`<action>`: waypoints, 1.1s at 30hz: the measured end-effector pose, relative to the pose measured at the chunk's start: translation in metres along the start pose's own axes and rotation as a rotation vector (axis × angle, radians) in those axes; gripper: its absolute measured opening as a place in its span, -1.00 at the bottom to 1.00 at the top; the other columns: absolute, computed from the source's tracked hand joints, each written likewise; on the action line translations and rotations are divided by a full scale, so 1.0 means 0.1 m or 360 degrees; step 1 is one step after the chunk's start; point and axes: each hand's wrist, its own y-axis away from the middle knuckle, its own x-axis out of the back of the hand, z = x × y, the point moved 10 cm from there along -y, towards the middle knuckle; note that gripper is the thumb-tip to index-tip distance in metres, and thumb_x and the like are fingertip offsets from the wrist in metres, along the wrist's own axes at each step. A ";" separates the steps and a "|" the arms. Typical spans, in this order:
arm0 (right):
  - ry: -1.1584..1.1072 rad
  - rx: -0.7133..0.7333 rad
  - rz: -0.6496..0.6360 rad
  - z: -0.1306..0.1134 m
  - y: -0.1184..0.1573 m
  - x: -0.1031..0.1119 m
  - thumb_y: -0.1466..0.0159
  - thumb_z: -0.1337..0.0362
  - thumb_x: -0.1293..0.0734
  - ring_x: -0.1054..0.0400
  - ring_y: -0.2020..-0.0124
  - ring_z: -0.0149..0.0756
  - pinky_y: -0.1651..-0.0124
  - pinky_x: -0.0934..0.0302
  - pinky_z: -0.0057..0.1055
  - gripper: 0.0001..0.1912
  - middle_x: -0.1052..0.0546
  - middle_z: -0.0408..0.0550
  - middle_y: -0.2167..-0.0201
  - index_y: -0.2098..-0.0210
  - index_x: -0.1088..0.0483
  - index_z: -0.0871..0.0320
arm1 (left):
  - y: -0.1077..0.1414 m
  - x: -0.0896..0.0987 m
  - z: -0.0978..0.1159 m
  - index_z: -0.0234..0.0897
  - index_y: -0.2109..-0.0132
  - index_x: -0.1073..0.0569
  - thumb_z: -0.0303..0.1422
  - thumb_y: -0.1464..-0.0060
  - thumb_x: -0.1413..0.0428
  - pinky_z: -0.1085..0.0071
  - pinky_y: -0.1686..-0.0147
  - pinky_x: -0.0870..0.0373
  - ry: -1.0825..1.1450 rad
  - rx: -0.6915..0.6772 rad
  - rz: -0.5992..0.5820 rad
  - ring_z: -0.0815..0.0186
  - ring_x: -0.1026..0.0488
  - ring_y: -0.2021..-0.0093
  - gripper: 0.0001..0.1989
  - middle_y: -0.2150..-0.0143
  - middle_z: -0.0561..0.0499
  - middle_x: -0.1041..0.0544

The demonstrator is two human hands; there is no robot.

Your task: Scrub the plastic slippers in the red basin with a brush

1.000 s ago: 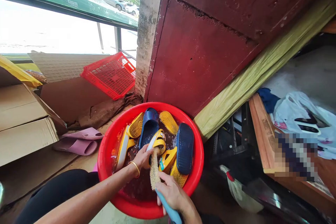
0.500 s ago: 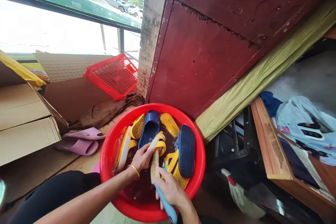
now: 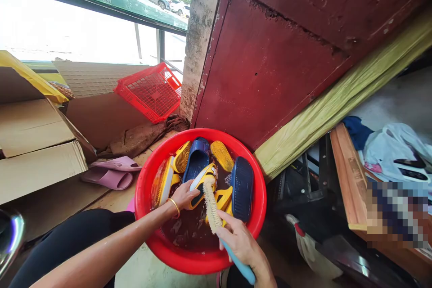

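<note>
Yellow slipper (image 3: 202, 177) gripped by left hand (image 3: 185, 195) in red basin (image 3: 189, 263); brush (image 3: 212, 209) clasped, nearer, by right hand (image 3: 240, 242); scrubbing apparently underway, steady hold needed.

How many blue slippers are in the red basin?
2 visible: one blue slipper at the far side of the basin, the sole-up blue slipper on the right. Dark water may hide more.

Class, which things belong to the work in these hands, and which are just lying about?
In the work:
pale-bristled brush with blue handle, in the right hand
yellow-and-white slipper, in the left hand
round red plastic basin
dark blue slippers and other yellow slippers in it

Apparently lying about:
pink slippers
red plastic mesh crate
brown cardboard box
crumpled brown cloth
</note>
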 end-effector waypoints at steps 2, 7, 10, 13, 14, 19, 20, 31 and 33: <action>-0.0044 0.0049 -0.0012 -0.06 0.03 0.02 -0.31 0.07 -0.24 -0.16 0.73 -0.50 0.67 -0.10 -0.56 -0.37 -0.43 -0.26 0.56 -0.33 -0.22 0.10 | -0.01 0.02 0.02 -0.27 0.03 -0.55 -0.19 0.10 -0.12 0.35 0.27 -0.39 -0.0061 -0.0017 0.0000 0.13 -0.53 0.26 -0.54 0.30 0.00 -0.63; -0.0236 0.0134 0.0047 -0.02 0.08 0.23 -0.31 -0.05 -0.23 -0.21 0.72 -0.44 0.66 -0.13 -0.49 -0.27 -0.49 -0.16 0.49 -0.37 -0.14 0.17 | 0.05 -0.01 0.14 -0.26 -0.07 -0.53 -0.20 0.10 -0.12 0.33 0.21 -0.38 -0.0149 -0.0145 -0.0077 0.11 -0.54 0.22 -0.46 0.22 -0.01 -0.64; 0.0077 0.0202 0.0546 0.00 0.00 0.50 -0.36 -0.06 -0.16 -0.37 0.55 -0.29 0.49 -0.30 -0.39 -0.31 -0.55 -0.02 0.38 -0.35 -0.20 0.20 | 0.13 -0.03 0.27 -0.22 -0.13 -0.50 -0.23 0.08 -0.13 0.30 0.10 -0.38 -0.0204 -0.0283 -0.0104 0.07 -0.53 0.11 -0.43 0.11 -0.04 -0.64; 0.0708 0.0291 0.0717 -0.11 -0.13 0.38 -0.40 0.05 -0.13 -0.48 0.22 -0.15 0.14 -0.35 -0.32 -0.47 -0.59 0.07 0.20 -0.29 -0.32 0.05 | 0.22 -0.10 0.37 -0.17 -0.10 -0.52 -0.31 0.06 -0.11 0.28 0.01 -0.36 -0.0320 -0.0419 -0.0167 0.06 -0.50 0.03 -0.49 0.06 -0.05 -0.62; 0.0908 0.0286 0.0671 -0.12 -0.20 0.28 -0.41 0.10 -0.12 -0.48 0.18 -0.14 0.09 -0.33 -0.32 -0.50 -0.60 0.06 0.18 -0.29 -0.31 -0.02 | 0.24 -0.14 0.39 -0.17 -0.04 -0.55 -0.34 0.06 -0.09 0.27 0.00 -0.35 -0.0378 -0.0455 -0.0202 0.05 -0.50 0.02 -0.53 0.07 -0.05 -0.61; 0.1394 0.0017 0.0804 -0.02 -0.37 0.42 -0.46 0.21 -0.04 -0.51 0.21 -0.16 0.11 -0.31 -0.34 -0.49 -0.60 0.07 0.19 -0.37 -0.17 -0.09 | 0.32 -0.24 0.38 -0.22 -0.06 -0.53 -0.44 0.10 -0.03 0.19 -0.07 -0.31 -0.0606 -0.0515 -0.0287 0.06 -0.47 0.00 -0.48 -0.04 -0.11 -0.56; 0.1380 -0.0024 0.0880 0.01 -0.36 0.53 -0.47 0.22 -0.01 -0.51 0.19 -0.16 0.08 -0.31 -0.32 -0.48 -0.60 0.10 0.17 -0.38 -0.17 -0.02 | 0.33 -0.23 0.37 -0.21 -0.13 -0.49 -0.45 0.10 -0.03 0.17 -0.09 -0.30 -0.0622 -0.0511 -0.0285 0.06 -0.46 -0.02 -0.43 -0.08 -0.11 -0.54; 0.1359 0.0141 0.0618 0.06 -0.38 -0.02 -0.43 0.22 -0.08 -0.52 0.13 -0.09 0.10 -0.31 -0.30 -0.45 -0.62 0.06 0.10 -0.39 -0.13 -0.10 | 0.38 -0.36 0.16 -0.13 -0.15 -0.49 -0.36 0.01 -0.13 0.06 -0.18 -0.25 -0.0995 -0.0649 -0.0363 -0.05 -0.34 -0.19 -0.48 -0.22 -0.16 -0.44; 0.1366 -0.0025 0.0659 0.15 -0.36 0.15 -0.43 0.23 -0.07 -0.53 0.13 -0.06 0.11 -0.30 -0.26 -0.46 -0.63 0.08 0.12 -0.38 -0.16 -0.07 | 0.33 -0.34 0.08 -0.10 -0.15 -0.49 -0.23 0.01 -0.18 0.08 -0.20 -0.24 -0.0904 -0.0620 -0.0396 -0.06 -0.33 -0.21 -0.47 -0.25 -0.17 -0.40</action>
